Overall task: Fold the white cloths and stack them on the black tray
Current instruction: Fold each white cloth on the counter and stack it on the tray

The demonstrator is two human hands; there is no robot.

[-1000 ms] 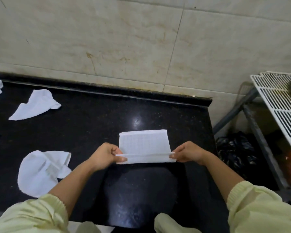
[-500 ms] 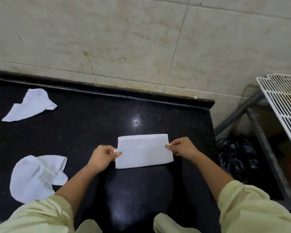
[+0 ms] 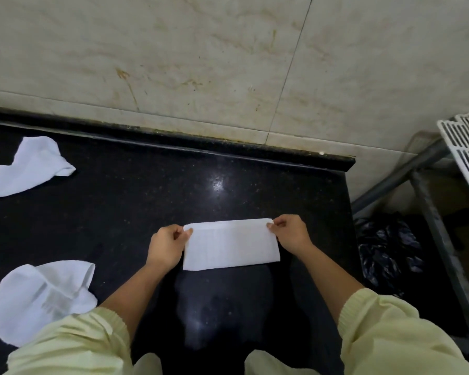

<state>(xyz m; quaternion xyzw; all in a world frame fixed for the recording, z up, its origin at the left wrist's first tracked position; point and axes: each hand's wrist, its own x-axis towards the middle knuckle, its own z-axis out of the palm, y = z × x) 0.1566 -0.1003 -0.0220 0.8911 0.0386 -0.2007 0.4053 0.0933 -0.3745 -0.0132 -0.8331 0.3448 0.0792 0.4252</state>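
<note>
Between the two hands, on the black bench [image 3: 146, 201], a white cloth [image 3: 230, 244] lies folded into a wide, flat rectangle, with its long edges running left to right. At its left end the left hand [image 3: 166, 246] has its fingers curled, and thumb and forefinger pinch the far left corner. At the other end the right hand [image 3: 291, 234] pinches the far right corner in the same way, fingers bent in. The cloth's near edge rests flat on the bench.

A crumpled cloth [image 3: 44, 296] lies well to the left near the front edge, partly under the pale yellow left sleeve [image 3: 73, 345]. Another loose cloth [image 3: 30, 167] lies further back at the far left. A tiled wall [image 3: 201, 63] rises behind the bench. To the right stands a white wire rack [image 3: 466, 150], with a black plastic bag [image 3: 387, 253] below it.
</note>
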